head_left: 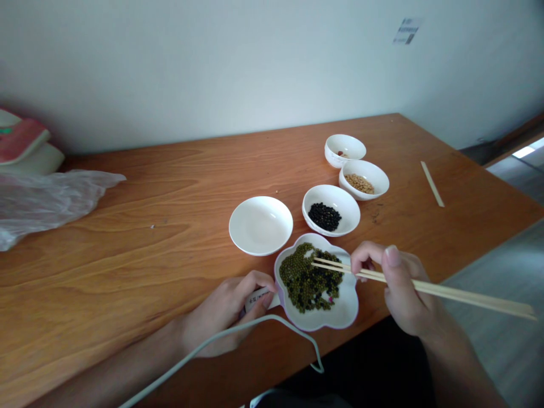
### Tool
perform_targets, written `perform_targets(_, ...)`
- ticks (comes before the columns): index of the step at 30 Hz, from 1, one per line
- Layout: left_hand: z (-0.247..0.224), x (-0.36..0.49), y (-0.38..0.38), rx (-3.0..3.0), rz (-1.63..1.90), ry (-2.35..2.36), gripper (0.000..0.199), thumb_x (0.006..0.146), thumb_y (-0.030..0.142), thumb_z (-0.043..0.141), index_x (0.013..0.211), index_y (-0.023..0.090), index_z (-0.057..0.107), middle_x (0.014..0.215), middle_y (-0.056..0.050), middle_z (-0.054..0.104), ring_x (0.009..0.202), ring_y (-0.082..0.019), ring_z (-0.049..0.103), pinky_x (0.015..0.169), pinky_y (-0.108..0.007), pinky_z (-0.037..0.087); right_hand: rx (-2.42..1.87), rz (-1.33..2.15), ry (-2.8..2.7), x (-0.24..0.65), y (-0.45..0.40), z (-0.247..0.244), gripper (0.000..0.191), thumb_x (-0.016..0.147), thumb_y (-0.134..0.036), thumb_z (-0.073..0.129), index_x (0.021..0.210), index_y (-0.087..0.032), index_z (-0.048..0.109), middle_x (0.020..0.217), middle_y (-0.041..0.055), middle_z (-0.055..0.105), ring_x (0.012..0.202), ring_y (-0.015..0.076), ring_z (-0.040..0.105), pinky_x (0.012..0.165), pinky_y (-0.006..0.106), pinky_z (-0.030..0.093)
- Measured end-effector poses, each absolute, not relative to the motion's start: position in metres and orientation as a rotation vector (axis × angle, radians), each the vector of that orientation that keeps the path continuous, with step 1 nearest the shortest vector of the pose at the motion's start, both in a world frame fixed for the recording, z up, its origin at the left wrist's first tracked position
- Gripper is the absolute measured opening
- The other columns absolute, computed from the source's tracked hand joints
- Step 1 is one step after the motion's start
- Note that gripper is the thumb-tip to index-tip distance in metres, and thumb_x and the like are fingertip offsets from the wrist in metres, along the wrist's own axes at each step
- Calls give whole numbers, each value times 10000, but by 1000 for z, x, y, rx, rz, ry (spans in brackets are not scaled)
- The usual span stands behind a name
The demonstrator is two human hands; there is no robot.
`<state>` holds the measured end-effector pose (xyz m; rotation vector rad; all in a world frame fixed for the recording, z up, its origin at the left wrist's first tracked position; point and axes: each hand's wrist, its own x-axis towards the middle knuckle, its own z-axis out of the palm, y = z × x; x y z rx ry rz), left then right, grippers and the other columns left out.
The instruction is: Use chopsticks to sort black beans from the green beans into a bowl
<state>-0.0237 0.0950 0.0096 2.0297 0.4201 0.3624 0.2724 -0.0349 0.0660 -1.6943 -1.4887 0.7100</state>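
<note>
A flower-shaped dish (346, 306) holds green beans (297, 269) mixed with some dark ones and a small pink bit. My left hand (229, 309) grips the dish's left edge, with a white label between thumb and fingers. Wooden chopsticks (446, 292) are pinched in my right hand (403, 286), their tips slightly apart over the beans; whether a bean is between them is too small to tell. Just behind the dish are an empty white bowl (260, 225) and a bowl (349, 211) of black beans (324, 216).
Farther back right, one bowl (378, 180) holds tan beans and another (346, 148) a few small bits. A wooden stick (432, 184) lies at the right. Clear plastic (55, 195) lies left. A pale cable (272, 318) crosses before my left hand.
</note>
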Motion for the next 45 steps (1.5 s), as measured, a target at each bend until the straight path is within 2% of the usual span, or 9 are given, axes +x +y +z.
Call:
perform_targets(6,9,-23,95,2029,331,445,132,1099,233,463,1175,241,570,1005,-14,722,749,-103,677,666,-215,557,-1709,691,-1481,271,-33,68,586,1121,-546,200,812,-247,598,725,25,600,685,196,563,632,343,407)
perform_targets(11,11,-23,95,2052,338,443,130,1095,226,467,1177,246,567,1011,-13,721,806,-115,697,706,-225,570,-1695,666,-1450,269,-32,67,588,1121,-533,232,795,-232,617,701,32,600,656,194,558,617,337,418)
perform_targets(18,12,-22,95,2056,346,441,132,1096,228,456,1178,242,558,965,-3,719,718,-101,668,638,-208,545,-1692,653,-1500,270,-32,66,591,1122,-529,197,808,-236,604,716,26,606,674,186,569,621,331,410)
perform_targets(23,12,-23,94,2061,336,452,135,1095,225,463,1180,246,566,1005,-5,723,756,-96,679,672,-206,555,-1674,662,-1501,269,-31,66,568,1126,-514,216,819,-241,608,714,22,608,663,183,572,618,330,416)
perform_targets(28,11,-23,95,2057,324,453,138,1096,242,463,1182,230,569,969,-10,721,704,-96,655,645,-210,553,-1662,667,-1446,267,-31,63,568,1121,-534,240,817,-245,623,719,27,630,677,199,594,633,338,430)
perform_targets(38,13,-24,95,2071,356,442,127,1092,230,465,1171,243,564,982,-5,721,743,-100,668,709,-227,579,-1629,608,-1497,268,-31,66,636,1126,-538,162,805,-235,620,715,20,611,666,176,575,620,335,406)
perform_targets(42,14,-23,95,2067,329,470,131,1095,243,467,1168,245,575,1016,-16,731,824,-121,707,736,-235,591,-1660,642,-1515,267,-31,67,609,1116,-559,186,819,-239,610,716,21,605,661,185,572,613,340,407)
perform_targets(45,13,-23,95,2063,321,473,140,1096,243,465,1177,248,579,1016,-14,732,809,-117,703,722,-227,589,-1657,660,-1508,266,-30,66,591,1115,-560,206,824,-238,608,718,18,602,653,181,571,607,333,408)
